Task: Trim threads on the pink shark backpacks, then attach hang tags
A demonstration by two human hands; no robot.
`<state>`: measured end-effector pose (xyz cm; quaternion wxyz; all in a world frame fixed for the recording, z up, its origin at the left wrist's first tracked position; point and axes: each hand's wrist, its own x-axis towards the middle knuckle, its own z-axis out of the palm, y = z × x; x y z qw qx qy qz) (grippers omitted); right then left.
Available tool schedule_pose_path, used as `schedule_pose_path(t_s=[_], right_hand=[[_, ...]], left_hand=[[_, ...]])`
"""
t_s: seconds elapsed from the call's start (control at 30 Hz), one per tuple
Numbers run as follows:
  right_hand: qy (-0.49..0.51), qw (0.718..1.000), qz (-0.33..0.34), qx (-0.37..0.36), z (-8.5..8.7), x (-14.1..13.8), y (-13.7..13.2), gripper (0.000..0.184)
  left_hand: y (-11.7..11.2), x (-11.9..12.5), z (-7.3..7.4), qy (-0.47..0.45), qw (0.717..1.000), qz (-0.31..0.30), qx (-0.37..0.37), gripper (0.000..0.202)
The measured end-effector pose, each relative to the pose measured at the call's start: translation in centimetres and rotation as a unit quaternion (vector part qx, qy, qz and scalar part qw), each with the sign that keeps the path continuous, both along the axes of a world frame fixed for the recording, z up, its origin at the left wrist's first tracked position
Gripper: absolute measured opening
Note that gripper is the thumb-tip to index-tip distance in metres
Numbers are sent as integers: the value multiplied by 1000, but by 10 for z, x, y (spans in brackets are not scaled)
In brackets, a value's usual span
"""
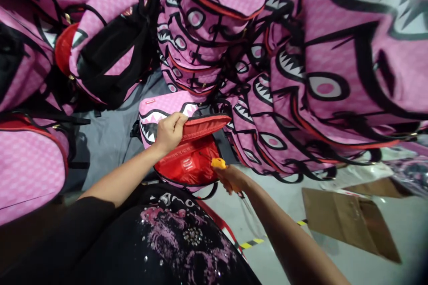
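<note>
A pink backpack (163,102) with a printed shark mouth lies in front of me, its main compartment unzipped. The red lining (197,164) with a white printed label shows inside. My left hand (171,132) is closed on the edge of the backpack's raised front panel, holding it up. At the right side of the opening, my right hand (230,178) is closed around a small yellow-orange tool (218,163). The tool's working end is too unclear to tell its kind, and a thin loop hangs below that hand.
Stacked pink shark backpacks (197,44) rise behind, with more piled at right (327,84). Another open backpack (107,53) leans at left. A grey surface (113,138) lies beneath the bag. Flattened cardboard (347,218) and yellow-black tape (252,243) are on the floor.
</note>
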<state>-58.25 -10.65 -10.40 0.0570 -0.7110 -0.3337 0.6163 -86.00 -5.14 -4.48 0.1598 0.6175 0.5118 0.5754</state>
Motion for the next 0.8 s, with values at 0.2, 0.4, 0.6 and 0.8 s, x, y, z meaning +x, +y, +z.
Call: schedule_pose_path(t_s=[0.2, 0.4, 0.6, 0.8], right_hand=[[230, 967, -103, 20, -32, -63, 9, 46], [312, 897, -312, 33, -64, -66, -31, 43], [427, 861, -276, 22, -91, -96, -16, 40], [525, 831, -184, -18, -102, -91, -27, 42]], left_hand=[[-2, 5, 5, 11, 999, -34, 22, 30], [0, 3, 5, 31, 999, -24, 17, 34], [5, 6, -1, 67, 996, -34, 40, 34], [21, -10, -1, 80, 991, 38, 99, 34]])
